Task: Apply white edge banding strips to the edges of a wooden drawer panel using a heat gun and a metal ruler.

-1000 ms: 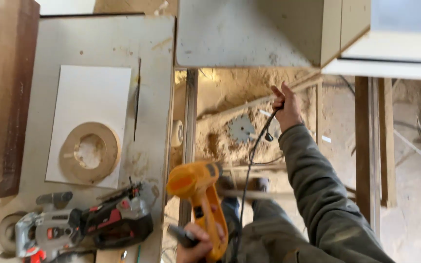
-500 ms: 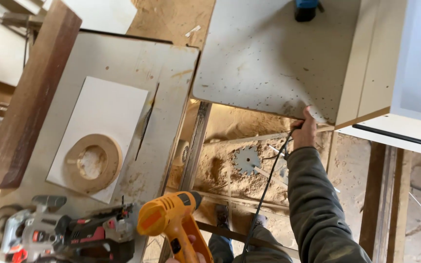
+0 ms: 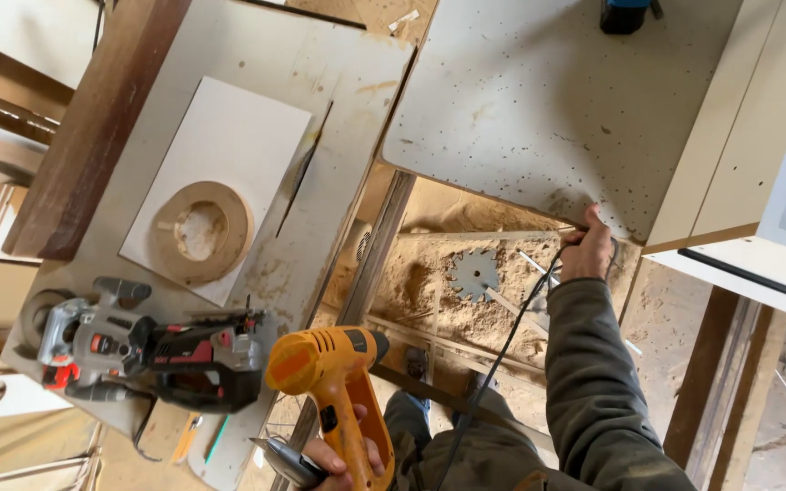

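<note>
**Yellow drill in one hand, cord in the other**

Our left hand [image 3: 343,455] is cut off by the bottom edge of the view, so we see only the fingers curled tight around the handle of the yellow drill [image 3: 334,382], whose body points up and left. A dark tool tip beside that hand is hard to make out. Our right hand [image 3: 587,247] is raised to the underside edge of the speckled grey board [image 3: 539,109], fingers pinched on the black cord [image 3: 502,355] (the thumb is hidden). The cord runs down along the sleeve and out of sight. Below, a saw blade [image 3: 476,274] lies in sawdust. On the left bench [image 3: 256,55] we see a wooden ring [image 3: 202,232] on a white panel [image 3: 229,145], and a jigsaw [image 3: 202,355] just beside the drill.
</note>
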